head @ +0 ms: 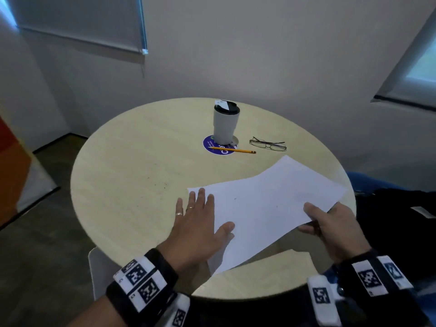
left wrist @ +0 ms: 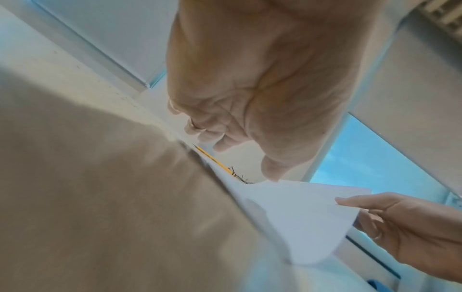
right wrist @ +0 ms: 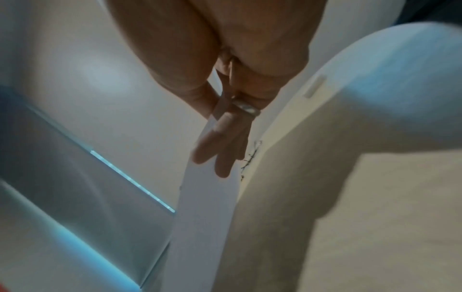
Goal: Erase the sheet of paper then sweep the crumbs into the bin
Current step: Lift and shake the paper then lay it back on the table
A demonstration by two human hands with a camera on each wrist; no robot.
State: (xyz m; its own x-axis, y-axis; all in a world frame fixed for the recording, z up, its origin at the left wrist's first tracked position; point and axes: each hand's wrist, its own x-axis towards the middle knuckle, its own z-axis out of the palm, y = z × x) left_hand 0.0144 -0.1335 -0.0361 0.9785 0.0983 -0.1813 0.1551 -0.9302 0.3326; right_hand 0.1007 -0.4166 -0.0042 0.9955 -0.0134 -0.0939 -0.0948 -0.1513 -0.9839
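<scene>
Centre-left of the head view, dark crumbs (head: 162,185) dot the table (head: 122,208); the left hand (head: 198,223) lies flat, fingers straight. Its edge should sweep them together while the right hand (head: 330,230), pinching the lifted sheet of paper (head: 271,204), holds it clear at lower right.

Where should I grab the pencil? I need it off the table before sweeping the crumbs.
Pinch the pencil from above at its bare yellow middle, fingers across the shaft. It lies flat, its left end on the blue sticker near the cup and its eraser end pointing toward the glasses, so the middle looks clearest.
</scene>
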